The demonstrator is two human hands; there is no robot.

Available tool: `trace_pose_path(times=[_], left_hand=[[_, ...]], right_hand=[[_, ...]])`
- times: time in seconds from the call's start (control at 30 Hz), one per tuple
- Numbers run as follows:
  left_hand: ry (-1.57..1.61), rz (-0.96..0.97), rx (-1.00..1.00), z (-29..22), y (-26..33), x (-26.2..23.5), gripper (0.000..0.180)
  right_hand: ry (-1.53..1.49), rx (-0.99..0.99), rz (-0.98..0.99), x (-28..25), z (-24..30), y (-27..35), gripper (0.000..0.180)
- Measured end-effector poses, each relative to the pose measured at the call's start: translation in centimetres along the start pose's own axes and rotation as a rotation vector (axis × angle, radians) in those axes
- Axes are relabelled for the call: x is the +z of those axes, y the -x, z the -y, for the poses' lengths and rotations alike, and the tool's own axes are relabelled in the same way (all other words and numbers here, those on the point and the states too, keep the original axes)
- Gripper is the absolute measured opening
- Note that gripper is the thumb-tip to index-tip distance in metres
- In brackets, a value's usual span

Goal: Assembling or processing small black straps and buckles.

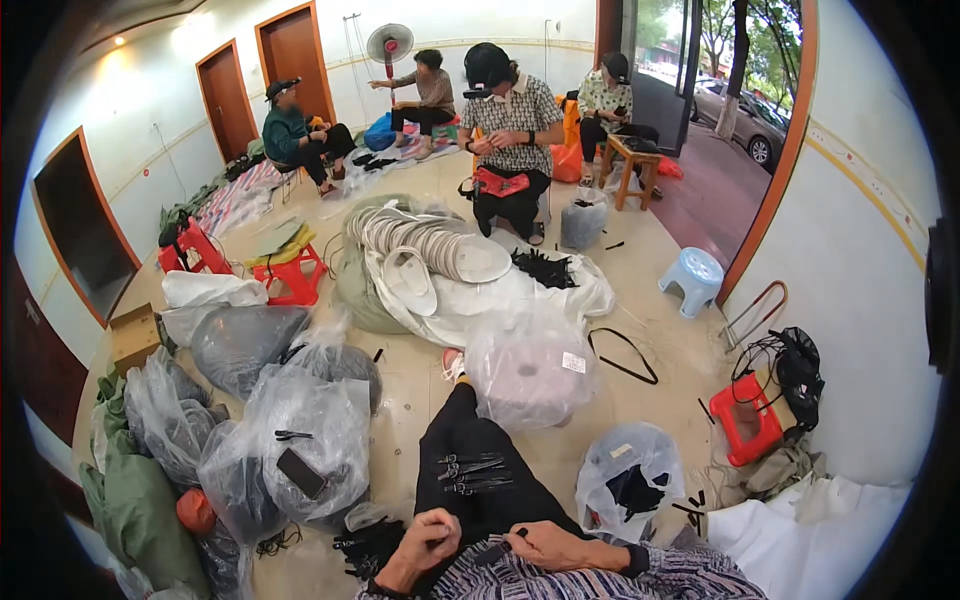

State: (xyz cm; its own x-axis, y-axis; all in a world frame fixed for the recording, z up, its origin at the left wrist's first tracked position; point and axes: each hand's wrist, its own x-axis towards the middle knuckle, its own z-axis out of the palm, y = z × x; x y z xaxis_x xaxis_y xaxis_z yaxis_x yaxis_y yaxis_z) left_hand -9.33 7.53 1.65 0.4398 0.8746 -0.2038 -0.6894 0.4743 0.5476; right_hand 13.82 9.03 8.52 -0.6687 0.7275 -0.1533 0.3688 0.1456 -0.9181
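Over my lap, my left hand is closed, fingertips pinched together; anything between them is too small to make out. Close to my body on the right, my right hand pinches a short black strip, which lies against my patterned top. The two hands are a little apart. Several narrow black straps with shiny metal ends rest in a row across my dark trousers, beyond the hands. Below and left of my left hand, a heap of black straps is partly hidden by my arm.
A plastic-lined bucket with black pieces stands at my right. Clear bags crowd the left, a phone on one. Ahead are a bagged roll, stacked pale oval pieces and a seated co-worker. A red stool sits right.
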Motion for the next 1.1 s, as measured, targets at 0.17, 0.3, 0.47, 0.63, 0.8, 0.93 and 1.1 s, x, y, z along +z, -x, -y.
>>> trace_pose_path(times=[0.17,0.3,0.47,0.63,0.8,0.93,1.1], left_hand=[[0.439,0.259,-0.116,0.2,1.6,4.4,0.014],[-0.444,0.133,0.241,0.2,2.5,5.9,0.013],[-0.509,-0.287,0.006,-0.7,1.9,5.3,0.007],[-0.847,-0.39,0.1,-1.1,0.6,9.0,0.03],[-1.027,-0.313,0.193,-0.5,-0.4,7.3,0.033],[-0.977,-0.351,0.222,-0.3,-0.2,7.2,0.03],[-0.957,-0.363,0.242,-0.6,-0.2,7.5,0.027]], right_hand=[[0.002,-0.033,0.055,-0.5,0.3,-0.8,0.027],[0.08,0.107,0.031,-0.8,1.5,-1.4,0.027],[0.275,-0.104,-0.198,-0.4,-0.9,-3.3,0.017],[0.386,-0.177,-0.175,-0.1,-0.6,-3.9,0.014],[0.367,-0.217,-0.131,-0.2,-0.2,-4.3,0.015],[0.274,-0.228,-0.105,-0.4,-0.2,-4.8,0.015],[0.368,-0.264,-0.07,-0.9,0.2,-5.0,0.014]])
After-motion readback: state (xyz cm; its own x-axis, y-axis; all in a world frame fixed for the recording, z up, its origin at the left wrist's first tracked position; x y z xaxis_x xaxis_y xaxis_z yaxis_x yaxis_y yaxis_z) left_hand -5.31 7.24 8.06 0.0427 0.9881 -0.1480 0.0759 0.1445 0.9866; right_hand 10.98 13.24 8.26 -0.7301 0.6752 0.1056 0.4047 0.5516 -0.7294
